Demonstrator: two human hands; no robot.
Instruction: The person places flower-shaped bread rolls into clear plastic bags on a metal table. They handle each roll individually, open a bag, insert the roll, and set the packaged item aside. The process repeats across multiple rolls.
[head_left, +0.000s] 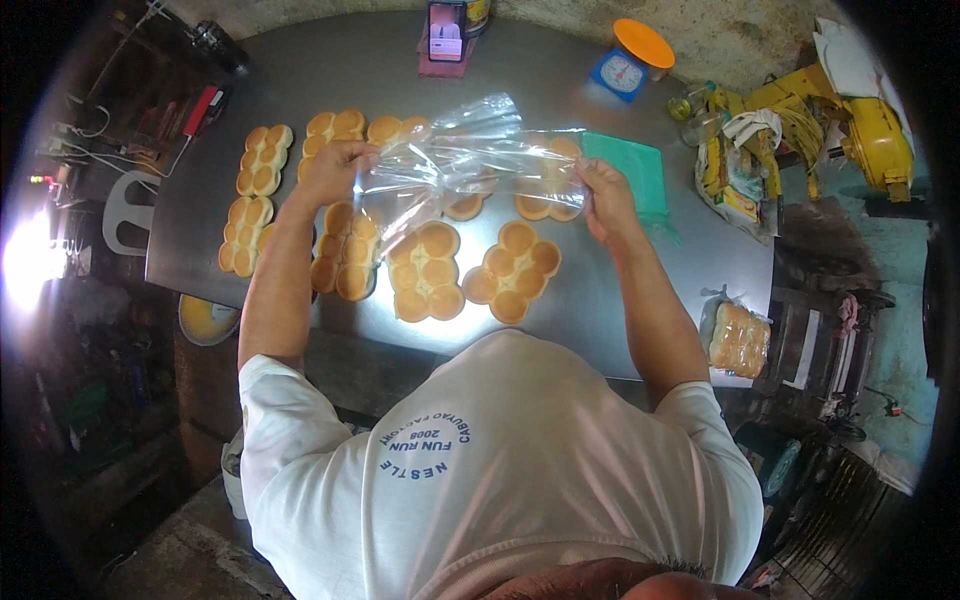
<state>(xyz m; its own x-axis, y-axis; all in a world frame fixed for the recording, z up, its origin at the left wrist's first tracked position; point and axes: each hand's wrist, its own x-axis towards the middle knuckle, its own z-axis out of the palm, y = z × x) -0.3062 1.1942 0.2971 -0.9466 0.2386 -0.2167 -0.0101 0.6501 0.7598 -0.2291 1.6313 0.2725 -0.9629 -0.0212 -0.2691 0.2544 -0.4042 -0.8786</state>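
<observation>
A clear plastic bag (480, 169) is stretched between my hands above the metal table. My left hand (337, 172) pinches its left end, and my right hand (606, 196) grips its right end. Behind and below the plastic lie several clusters of round golden bread rolls; two clusters, one at the middle (426, 271) and one to its right (514, 271), are nearest my body. More rolls (264, 160) stand in a column at the table's left. A green plastic sheet or stack of bags (630, 176) lies just beyond my right hand. The plastic partly hides some rolls.
A phone (446, 31) stands at the table's back. A blue weighing scale (621, 73) with an orange pan (643, 43) is at the back right. A wrapped pack of bread (739, 340) rests at the right corner. Yellow equipment (877, 142) and a glass jar (701, 129) are at the right.
</observation>
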